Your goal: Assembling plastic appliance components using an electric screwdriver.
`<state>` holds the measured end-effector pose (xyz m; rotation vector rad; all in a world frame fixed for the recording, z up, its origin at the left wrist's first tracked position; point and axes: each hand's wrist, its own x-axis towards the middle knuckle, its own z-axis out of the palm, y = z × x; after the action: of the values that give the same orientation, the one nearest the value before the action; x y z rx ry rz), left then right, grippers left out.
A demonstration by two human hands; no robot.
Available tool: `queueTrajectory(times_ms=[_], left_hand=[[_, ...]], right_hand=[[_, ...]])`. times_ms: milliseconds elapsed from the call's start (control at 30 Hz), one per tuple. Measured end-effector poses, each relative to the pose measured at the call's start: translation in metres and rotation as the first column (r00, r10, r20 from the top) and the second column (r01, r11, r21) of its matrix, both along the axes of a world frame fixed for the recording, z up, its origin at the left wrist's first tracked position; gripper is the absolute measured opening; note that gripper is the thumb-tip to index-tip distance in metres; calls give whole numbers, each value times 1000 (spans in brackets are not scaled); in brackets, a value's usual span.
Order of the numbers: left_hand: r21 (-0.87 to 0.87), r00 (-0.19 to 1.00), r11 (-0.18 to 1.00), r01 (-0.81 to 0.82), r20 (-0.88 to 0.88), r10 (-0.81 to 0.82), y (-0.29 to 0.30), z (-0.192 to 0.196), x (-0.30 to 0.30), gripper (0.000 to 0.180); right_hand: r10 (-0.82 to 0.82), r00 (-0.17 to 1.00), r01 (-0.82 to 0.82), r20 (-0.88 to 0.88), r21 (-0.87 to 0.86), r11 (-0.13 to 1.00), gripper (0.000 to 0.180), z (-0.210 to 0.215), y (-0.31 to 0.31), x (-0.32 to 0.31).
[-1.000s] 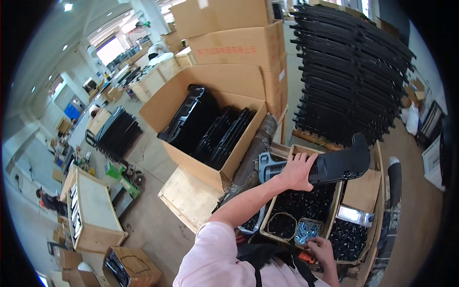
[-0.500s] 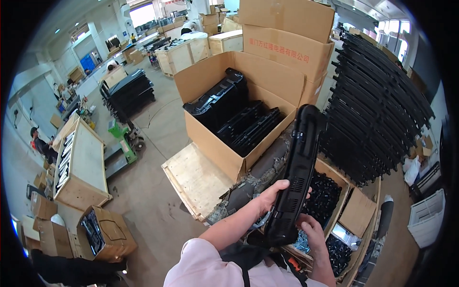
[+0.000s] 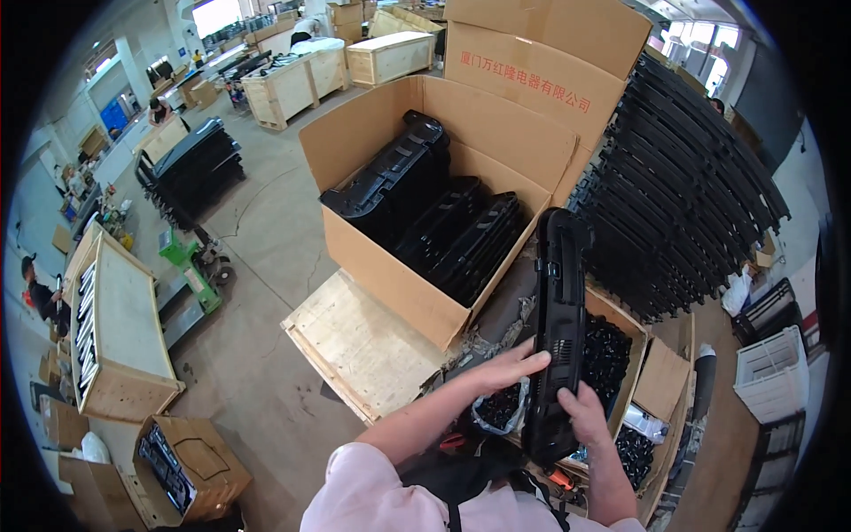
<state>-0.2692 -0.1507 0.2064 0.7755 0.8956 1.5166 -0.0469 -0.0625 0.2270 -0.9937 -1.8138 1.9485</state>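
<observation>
I hold a long black plastic panel [image 3: 558, 328] upright in front of me, its top end near the rim of a big open cardboard box [image 3: 390, 275]. My left hand [image 3: 505, 371] grips its left edge at mid-height. My right hand [image 3: 585, 417] holds its lower part from the right. Inside the box stand several more black panels [image 3: 425, 213] on edge. Under the held panel lies a wooden crate [image 3: 634, 341] filled with small black parts.
A tall rack of stacked black panels [image 3: 683, 204] stands at right. The box rests on a plywood pallet [image 3: 363, 341]. A closed printed carton [image 3: 541, 62] is behind. Wooden crates [image 3: 115, 328], a green pallet jack [image 3: 191, 266] and other people are at left.
The panel went from lying across the crate at right to upright in both hands, now closer to the open box. My view has swung left toward the box.
</observation>
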Motion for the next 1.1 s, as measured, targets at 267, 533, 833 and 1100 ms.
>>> queueTrajectory(times_ms=[267, 533, 833, 1100], left_hand=[[498, 146, 862, 90, -863, 483, -20, 80, -90, 54], [-122, -24, 946, 300, -992, -121, -21, 51, -119, 54], [-141, 334, 875, -462, -942, 24, 56, 29, -272, 58], [-329, 566, 723, -608, -818, 104, 189, -20, -347, 62]], right_hand=[[24, 760, -460, 649, 512, 725, 39, 74, 21, -9], [223, 656, -715, 721, 498, 491, 35, 110, 3, -58], [-280, 955, 64, 97, 854, 517, 28, 143, -15, -58], [-238, 872, -103, 428, 635, 765, 23, 71, -55, -14]])
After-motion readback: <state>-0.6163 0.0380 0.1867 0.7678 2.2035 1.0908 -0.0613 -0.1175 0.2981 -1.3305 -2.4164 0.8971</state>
